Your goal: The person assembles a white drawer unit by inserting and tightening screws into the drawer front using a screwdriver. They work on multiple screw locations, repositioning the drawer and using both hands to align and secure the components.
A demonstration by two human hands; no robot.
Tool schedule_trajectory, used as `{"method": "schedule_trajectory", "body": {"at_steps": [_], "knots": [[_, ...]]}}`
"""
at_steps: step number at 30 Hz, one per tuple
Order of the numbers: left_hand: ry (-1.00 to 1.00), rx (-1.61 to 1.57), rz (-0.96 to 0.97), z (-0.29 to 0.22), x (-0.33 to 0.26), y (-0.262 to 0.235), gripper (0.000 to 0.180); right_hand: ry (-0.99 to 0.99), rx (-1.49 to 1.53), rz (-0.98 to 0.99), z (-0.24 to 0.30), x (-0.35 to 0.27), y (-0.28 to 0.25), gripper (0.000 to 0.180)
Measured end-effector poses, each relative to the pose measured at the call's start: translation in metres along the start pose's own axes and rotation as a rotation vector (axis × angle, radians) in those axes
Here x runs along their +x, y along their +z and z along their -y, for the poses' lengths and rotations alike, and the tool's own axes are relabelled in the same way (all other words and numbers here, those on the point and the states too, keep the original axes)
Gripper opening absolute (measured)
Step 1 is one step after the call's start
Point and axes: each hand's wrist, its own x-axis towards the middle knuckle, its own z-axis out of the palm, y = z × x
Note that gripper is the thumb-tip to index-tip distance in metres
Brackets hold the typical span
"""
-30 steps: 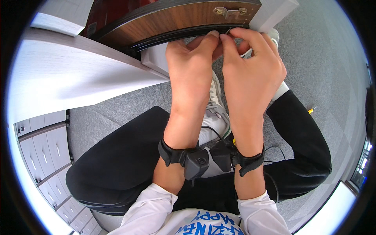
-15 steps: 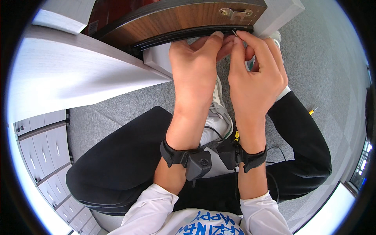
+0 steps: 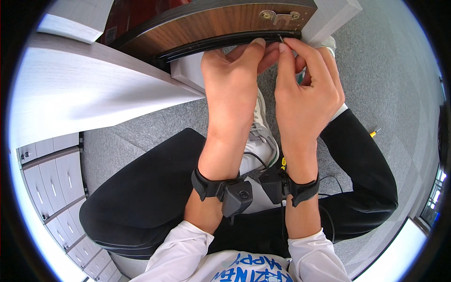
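Observation:
A wood-grain panel [image 3: 213, 30] with a black rail [image 3: 206, 46] along its near edge lies across the top of the view. My left hand [image 3: 232, 82] is closed at the rail, its thumb on top and its other fingers curled underneath, partly hidden. Just to its right, thumb and forefinger of my right hand [image 3: 307, 89] pinch a thin, small metal pin or screw [image 3: 281, 39]. The tip of that piece points at the rail near the panel's right end. A metal latch plate [image 3: 282, 18] is fixed on the panel above the fingertips.
Pale wooden boards [image 3: 108, 89] stand left of the panel, and another pale board end [image 3: 331, 19] adjoins its right end. A yellow-handled tool [image 3: 374, 133] lies on the grey carpet [image 3: 376, 84] at right. Drawer cabinets [image 3: 54, 181] line the far left. My crossed legs are below.
The panel and both hands sit a few pixels further left in the view. Both grips look the same, and the small metal piece is still between my right fingertips.

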Motion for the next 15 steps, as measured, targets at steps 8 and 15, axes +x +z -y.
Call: {"method": "schedule_trajectory", "body": {"at_steps": [8,15], "knots": [[-0.045,0.028,0.023,-0.0013,-0.0014,-0.0029,0.027,0.012,0.016,-0.015,0.0009,-0.0004,0.0036,0.01],[-0.05,0.021,0.029,-0.0017,-0.0013,-0.0043,0.027,0.048,0.026,-0.035,0.0044,-0.0012,0.0067,0.009]]}}
